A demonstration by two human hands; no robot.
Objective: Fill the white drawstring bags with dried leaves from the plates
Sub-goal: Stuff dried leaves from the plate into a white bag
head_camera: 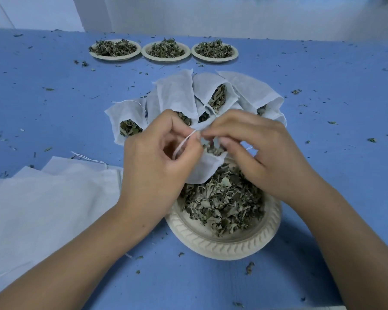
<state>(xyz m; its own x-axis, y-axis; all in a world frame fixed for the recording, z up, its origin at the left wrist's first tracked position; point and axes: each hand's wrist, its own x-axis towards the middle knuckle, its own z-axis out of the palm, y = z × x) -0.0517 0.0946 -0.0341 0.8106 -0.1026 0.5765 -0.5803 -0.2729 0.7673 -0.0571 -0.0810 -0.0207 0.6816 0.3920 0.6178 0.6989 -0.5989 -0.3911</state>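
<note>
A white drawstring bag [205, 170] with leaves showing at its mouth hangs over the near cream plate [224, 247], which holds a heap of dried leaves [224, 200]. My left hand [157, 162] pinches the bag's white drawstring [185, 142] at the bag's top. My right hand [255, 148] pinches the bag's rim just beside it. Behind my hands lies a fan of several filled bags [177, 95] with leaves visible in their open mouths.
Three cream plates of dried leaves stand in a row at the back: left plate [94, 55], middle plate [166, 58], right plate [214, 59]. A stack of flat bags [49, 198] lies at the near left. Leaf crumbs are scattered over the blue table [334, 108].
</note>
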